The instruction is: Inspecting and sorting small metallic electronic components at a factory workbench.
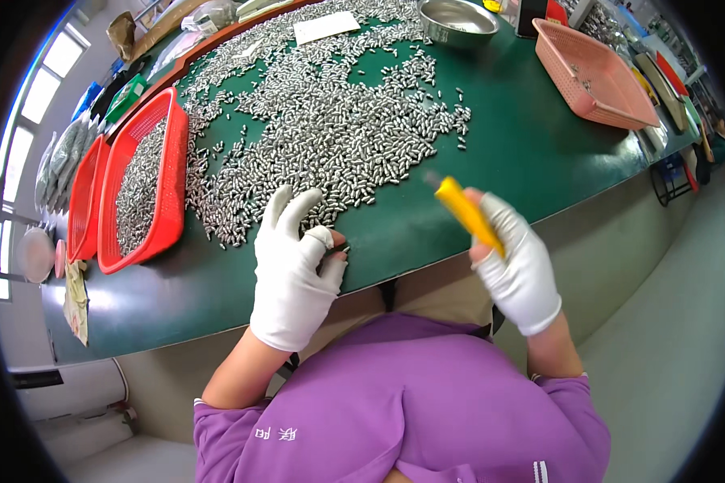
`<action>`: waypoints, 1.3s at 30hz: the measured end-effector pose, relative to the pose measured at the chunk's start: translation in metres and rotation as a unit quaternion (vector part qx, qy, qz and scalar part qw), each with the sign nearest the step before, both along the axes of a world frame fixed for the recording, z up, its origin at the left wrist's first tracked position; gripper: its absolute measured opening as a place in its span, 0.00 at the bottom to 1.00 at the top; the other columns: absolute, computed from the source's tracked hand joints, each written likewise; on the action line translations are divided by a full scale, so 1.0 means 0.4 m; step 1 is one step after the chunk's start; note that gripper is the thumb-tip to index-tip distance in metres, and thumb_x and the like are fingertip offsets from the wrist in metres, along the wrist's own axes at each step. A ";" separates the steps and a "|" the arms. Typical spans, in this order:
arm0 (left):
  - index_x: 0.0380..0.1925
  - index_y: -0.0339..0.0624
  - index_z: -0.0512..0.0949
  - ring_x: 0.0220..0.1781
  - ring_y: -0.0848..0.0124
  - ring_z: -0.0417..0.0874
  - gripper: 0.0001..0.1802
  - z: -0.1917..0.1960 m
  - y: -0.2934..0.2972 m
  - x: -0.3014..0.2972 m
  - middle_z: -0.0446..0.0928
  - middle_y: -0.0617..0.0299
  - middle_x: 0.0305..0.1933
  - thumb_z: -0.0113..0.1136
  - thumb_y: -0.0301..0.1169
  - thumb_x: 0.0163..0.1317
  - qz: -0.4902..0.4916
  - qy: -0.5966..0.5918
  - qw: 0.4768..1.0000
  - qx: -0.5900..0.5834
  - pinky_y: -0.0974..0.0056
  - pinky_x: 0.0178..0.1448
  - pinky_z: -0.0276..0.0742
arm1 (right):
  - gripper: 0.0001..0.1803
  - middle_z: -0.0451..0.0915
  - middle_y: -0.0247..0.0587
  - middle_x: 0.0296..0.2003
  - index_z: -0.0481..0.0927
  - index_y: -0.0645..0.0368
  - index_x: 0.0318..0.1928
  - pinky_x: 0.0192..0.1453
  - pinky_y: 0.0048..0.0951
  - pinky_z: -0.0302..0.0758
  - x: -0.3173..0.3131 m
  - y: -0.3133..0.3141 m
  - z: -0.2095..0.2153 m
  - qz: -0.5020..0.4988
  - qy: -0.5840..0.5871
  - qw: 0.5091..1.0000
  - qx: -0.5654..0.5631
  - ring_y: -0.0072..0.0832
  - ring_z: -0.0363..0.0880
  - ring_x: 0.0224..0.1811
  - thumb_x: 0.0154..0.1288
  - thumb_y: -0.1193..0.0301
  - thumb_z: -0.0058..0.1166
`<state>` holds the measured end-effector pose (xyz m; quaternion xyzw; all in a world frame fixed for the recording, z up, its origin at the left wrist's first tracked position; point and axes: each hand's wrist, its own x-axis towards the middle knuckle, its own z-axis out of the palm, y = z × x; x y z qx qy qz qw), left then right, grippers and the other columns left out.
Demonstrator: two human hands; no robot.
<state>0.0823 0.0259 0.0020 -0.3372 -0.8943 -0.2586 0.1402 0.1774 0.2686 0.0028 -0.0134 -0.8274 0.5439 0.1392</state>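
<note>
My left hand [296, 270], in a white glove with bare thumb and index tips, is at the near edge of a wide heap of small silver metal pins [330, 133]. Its thumb and index finger close on one small metal pin [346, 250], mostly hidden; the other fingers stretch toward the heap. In my right hand [517, 262], gloved the same way, is a yellow-handled tool [469, 212]. Its grey tip points up and left and is blurred, so its exact kind cannot be made out. The tool is held above the table's front edge, apart from the pins.
A red plastic basket [175, 185] full of pins stands at the left, with another red basket [78, 221] beside it. On the green table [507, 105] are a metal bowl [457, 42] at the back, a pink basket [552, 48] at far right, and a white card [327, 26] on the heap.
</note>
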 end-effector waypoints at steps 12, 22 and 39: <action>0.24 0.40 0.75 0.70 0.43 0.63 0.10 -0.008 0.000 0.005 0.72 0.52 0.62 0.66 0.18 0.43 0.008 -0.019 1.000 -0.003 0.50 0.67 0.64 | 0.31 0.77 0.44 0.19 0.65 0.53 0.69 0.24 0.40 0.76 0.019 -0.116 0.024 0.149 -0.081 0.953 0.250 0.40 0.78 0.18 0.63 0.72 0.49; 0.22 0.41 0.73 0.70 0.43 0.62 0.11 -0.007 0.000 -0.008 0.72 0.53 0.61 0.66 0.17 0.41 0.005 -0.031 0.999 0.011 0.49 0.67 0.63 | 0.31 0.78 0.43 0.18 0.65 0.56 0.69 0.23 0.39 0.76 0.000 -0.125 0.043 0.164 -0.101 0.944 0.268 0.39 0.77 0.17 0.64 0.73 0.48; 0.20 0.41 0.76 0.64 0.42 0.68 0.11 0.014 -0.003 -0.012 0.76 0.55 0.53 0.71 0.21 0.38 -0.024 -0.043 0.998 0.031 0.46 0.61 0.69 | 0.27 0.79 0.39 0.19 0.68 0.52 0.66 0.23 0.38 0.76 -0.037 -0.112 0.095 0.225 -0.122 0.896 0.363 0.38 0.78 0.16 0.66 0.69 0.46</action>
